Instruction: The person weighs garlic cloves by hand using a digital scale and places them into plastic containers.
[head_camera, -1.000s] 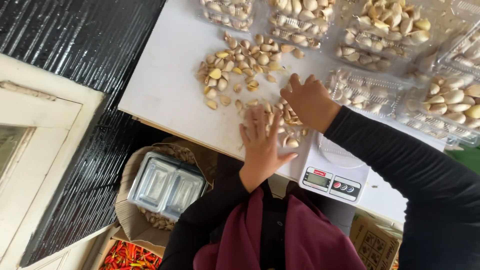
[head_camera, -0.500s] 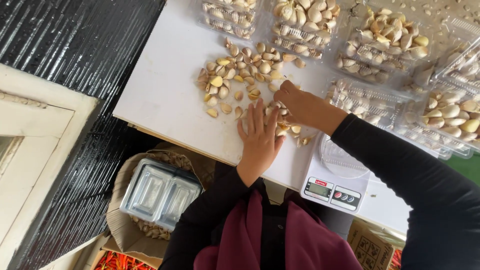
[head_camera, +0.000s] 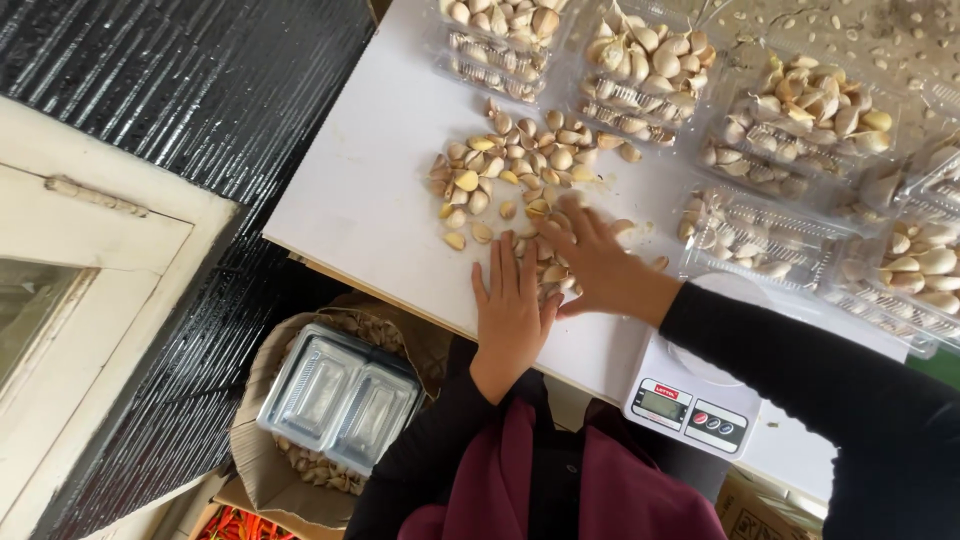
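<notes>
both hands flat on the white table (head_camera: 370, 200), working a loose pile of garlic cloves (head_camera: 510, 165). left hand (head_camera: 512, 300) lies palm down, fingers straight and together, at the near edge of the pile – gripping nothing, only touching cloves under the fingertips. right hand (head_camera: 600, 262) reaches in from the right, fingers spread over the cloves, palm down; cannot tell whether any clove is pinched beneath it. the pile sits mid-table, just beyond both hands.

clear plastic trays (head_camera: 640, 70) filled with cloves line the far and right side of the table. a small white digital scale (head_camera: 690, 400) stands at the near edge, just beside the right forearm. below the table edge, empty clear trays (head_camera: 340, 395) rest on a sack of garlic skins (head_camera: 265, 380) – red chillies (head_camera: 235, 525) show at the bottom.
</notes>
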